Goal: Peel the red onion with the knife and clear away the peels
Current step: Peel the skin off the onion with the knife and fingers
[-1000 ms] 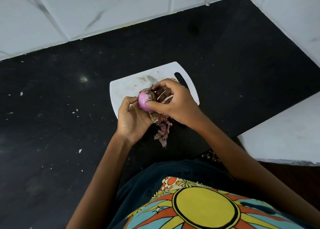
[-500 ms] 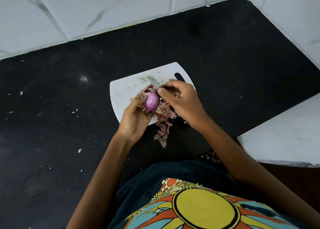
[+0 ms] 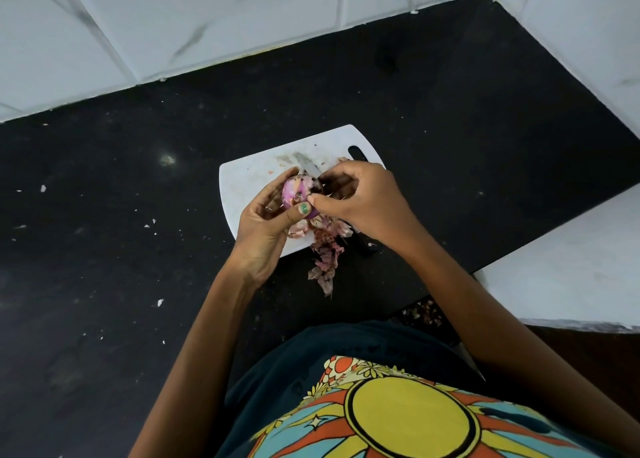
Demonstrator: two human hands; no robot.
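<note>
My left hand [image 3: 263,225] grips the red onion [image 3: 298,194] above the white cutting board [image 3: 249,180]; the onion is partly peeled, pink with dark skin patches. Fingertips of my right hand [image 3: 360,201] pinch a bit of skin at the onion's right side. The knife lies diagonally on the board under my hands: its blade [image 3: 306,167] shows beyond the onion and its black handle end [image 3: 365,246] below my right hand. A pile of loose peels [image 3: 325,250] lies at the board's near edge and spills onto the counter.
The board sits on a black counter [image 3: 138,250] flecked with small white bits. White tiled walls [image 3: 207,25] close the back and right. A white ledge [image 3: 571,267] stands at the right, with debris [image 3: 422,314] beside it.
My left hand turned the onion, bringing a side with dark skin patches into view. My right hand came back to the onion and pinches skin at its right side.
</note>
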